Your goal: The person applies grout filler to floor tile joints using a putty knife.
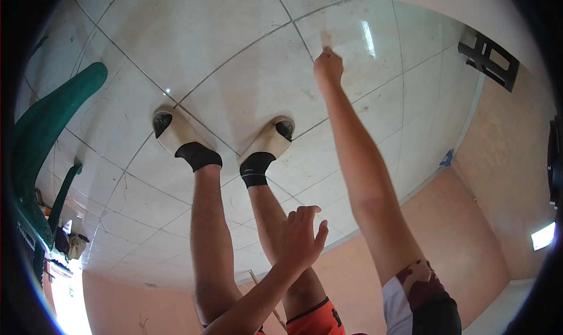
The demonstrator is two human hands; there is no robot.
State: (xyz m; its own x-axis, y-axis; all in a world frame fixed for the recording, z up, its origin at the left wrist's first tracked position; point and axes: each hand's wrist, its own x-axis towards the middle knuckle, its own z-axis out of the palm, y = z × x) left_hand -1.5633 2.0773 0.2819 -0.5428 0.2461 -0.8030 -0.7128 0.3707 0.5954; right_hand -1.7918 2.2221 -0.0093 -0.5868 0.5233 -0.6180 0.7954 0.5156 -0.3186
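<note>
My right hand is stretched far forward over the pale tiled floor. Its fingers are closed, and whatever they may hold is too small to make out. Nearer to me, my left hand is in front of my lower leg, fingers curled loosely, the thumb apart, nothing visible in it. Two beige and black shoes, one at the left and one at the right, stand on the tiles between the hands and a green plastic piece.
Curved green plastic furniture is at the left edge, with a dark bundle below it. A black frame-like object is at the upper right, near the wall. A small blue scrap lies at the wall's foot.
</note>
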